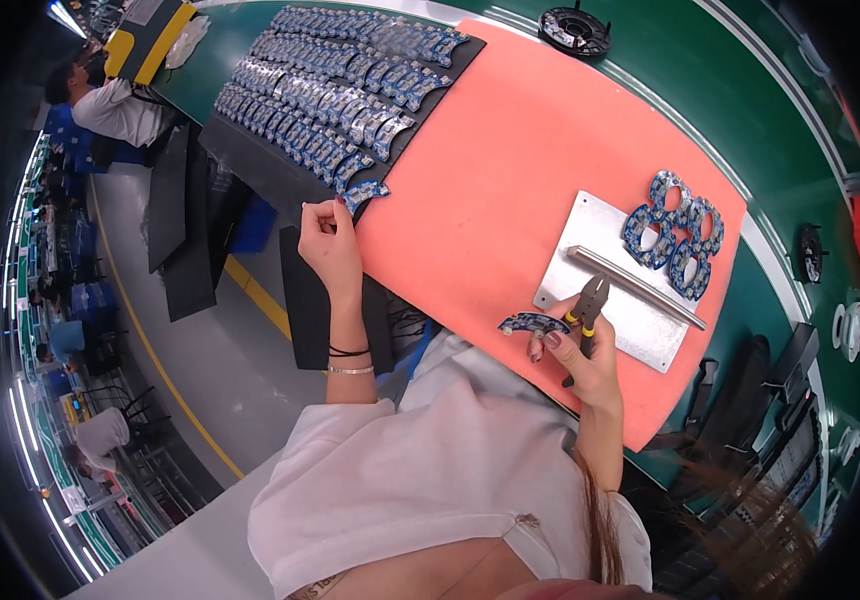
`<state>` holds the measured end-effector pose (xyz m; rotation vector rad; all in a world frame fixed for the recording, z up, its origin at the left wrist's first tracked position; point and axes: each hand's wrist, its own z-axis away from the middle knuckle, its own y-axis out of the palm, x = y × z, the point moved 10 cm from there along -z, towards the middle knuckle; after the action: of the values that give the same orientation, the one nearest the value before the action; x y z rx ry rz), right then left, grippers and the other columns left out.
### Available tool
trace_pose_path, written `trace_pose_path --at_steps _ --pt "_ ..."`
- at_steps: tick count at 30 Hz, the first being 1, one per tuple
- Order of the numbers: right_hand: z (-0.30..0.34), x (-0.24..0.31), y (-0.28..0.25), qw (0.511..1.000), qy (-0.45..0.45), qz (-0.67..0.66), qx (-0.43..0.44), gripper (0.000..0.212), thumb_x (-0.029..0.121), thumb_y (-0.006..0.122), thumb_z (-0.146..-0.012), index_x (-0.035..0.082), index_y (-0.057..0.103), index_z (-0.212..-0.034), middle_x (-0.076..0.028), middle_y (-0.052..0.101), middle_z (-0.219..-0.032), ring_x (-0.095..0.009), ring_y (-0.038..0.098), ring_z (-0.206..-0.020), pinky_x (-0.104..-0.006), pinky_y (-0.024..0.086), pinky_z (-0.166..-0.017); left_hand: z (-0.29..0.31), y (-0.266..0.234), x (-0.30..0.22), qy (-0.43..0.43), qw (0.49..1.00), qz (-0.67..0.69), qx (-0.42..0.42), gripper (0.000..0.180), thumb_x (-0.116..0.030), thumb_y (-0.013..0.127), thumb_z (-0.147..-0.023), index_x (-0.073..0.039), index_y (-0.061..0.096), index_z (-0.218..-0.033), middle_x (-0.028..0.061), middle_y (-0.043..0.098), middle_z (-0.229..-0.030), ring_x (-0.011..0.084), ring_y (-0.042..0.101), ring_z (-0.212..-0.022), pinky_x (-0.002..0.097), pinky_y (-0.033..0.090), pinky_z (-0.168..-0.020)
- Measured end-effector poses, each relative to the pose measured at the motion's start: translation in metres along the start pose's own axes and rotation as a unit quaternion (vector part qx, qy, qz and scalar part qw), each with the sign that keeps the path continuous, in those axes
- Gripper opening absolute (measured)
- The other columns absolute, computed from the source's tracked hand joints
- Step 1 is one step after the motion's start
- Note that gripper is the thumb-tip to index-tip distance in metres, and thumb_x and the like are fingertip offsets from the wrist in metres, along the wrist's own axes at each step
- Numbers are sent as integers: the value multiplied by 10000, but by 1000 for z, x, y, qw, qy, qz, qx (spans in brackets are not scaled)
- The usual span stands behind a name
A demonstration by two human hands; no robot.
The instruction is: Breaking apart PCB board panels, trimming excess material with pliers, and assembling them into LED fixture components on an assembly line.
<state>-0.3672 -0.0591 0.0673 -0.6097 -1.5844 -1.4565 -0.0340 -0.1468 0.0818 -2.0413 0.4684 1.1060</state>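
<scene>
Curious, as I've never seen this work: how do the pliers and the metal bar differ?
The pliers are in the right hand; the metal bar lies across the silvery plate. The pliers have yellow-marked handles; the metal bar is plain and straight. Both look metallic.

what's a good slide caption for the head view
Right hand with pliers and a curved circuit board, left hand at another board.

Left forearm (350, 320) stands nearly upright; left hand (328, 240) is raised beyond it, fingers (342, 215) curled inward, fingertips drawn together in a pinch. Right forearm (601, 440) is also upright; right hand (592, 365) is closed in a grip, thumb (566, 353) angled up and leftward. Hands are well apart, the left farther forward.
</scene>
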Motion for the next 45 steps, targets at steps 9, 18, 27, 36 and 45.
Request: trace_pose_path --at_steps 9,18,27,36,45 --pt "1 2 -1 1000 -4 -7 2 278 164 652 -952 -52 547 -1090 -116 648 -867 -155 613 -754 -277 489 -662 0 -9 -7 93 982 -159 -42 176 -107 697 -849 -31 562 -767 86 532 -834 258 531 -851 393 423 -833" --pt "1 1 -5 1000 -8 -12 -3 263 140 643 -955 -52 540 -1103 -117 638 -871 -157 611 -762 -283 490 -669 7 15 -44 237 942 -226 75 170 -165 761 -798 -89 666 -916 72 617 -1009 266 541 -977 375 393 -864" --pt "1 0 -7 1000 -6 -14 -5 257 132 639 -959 -43 538 -1118 -113 635 -889 -155 611 -776 -287 495 -682 -2 25 -37 217 952 -200 80 111 -131 736 -824 -69 668 -886 49 633 -906 244 560 -872 367 412 -804" --pt "1 -1 -6 1000 -1 1 -11 253 125 639 -958 -44 543 -1119 -106 635 -898 -151 611 -795 -285 495 -689 -5 26 -36 226 957 -175 43 96 -80 731 -835 -35 654 -871 58 625 -865 199 556 -762 328 451 -694" --pt "0 0 -5 1000 -2 15 -13 236 111 632 -956 -47 547 -1109 -99 634 -877 -147 606 -779 -284 491 -686 -10 31 -30 172 974 -131 65 104 -82 702 -835 -44 642 -911 81 602 -917 237 550 -816 353 450 -742"
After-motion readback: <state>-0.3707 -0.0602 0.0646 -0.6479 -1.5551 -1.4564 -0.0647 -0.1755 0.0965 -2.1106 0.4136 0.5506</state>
